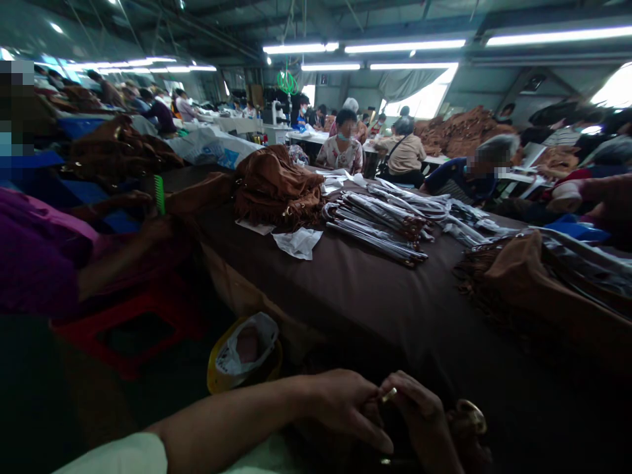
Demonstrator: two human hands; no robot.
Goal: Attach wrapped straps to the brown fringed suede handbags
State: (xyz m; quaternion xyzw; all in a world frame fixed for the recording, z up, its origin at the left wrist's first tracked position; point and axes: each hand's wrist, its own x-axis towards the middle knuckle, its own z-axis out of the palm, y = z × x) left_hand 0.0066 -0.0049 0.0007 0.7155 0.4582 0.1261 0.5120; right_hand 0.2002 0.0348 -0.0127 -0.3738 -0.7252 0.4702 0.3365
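Note:
My left hand (348, 405) reaches in from the lower left, its fingers closed at a small gold metal piece (389, 395). My right hand (419, 411) meets it there, fingers bent and pressed on the same piece from the other side. Just right of my right hand is a larger gold ring (471, 416) on dark brown material. What lies beneath my hands is too dark to make out.
A cloth-covered table (365, 289) bears a brown fringed pile (279, 187), wrapped straps (375, 224) and brown bags (538, 270). At left, a person in purple (39, 257) holds a green comb (158, 194). A yellow bucket (213, 372) and red stool (123, 322) stand below.

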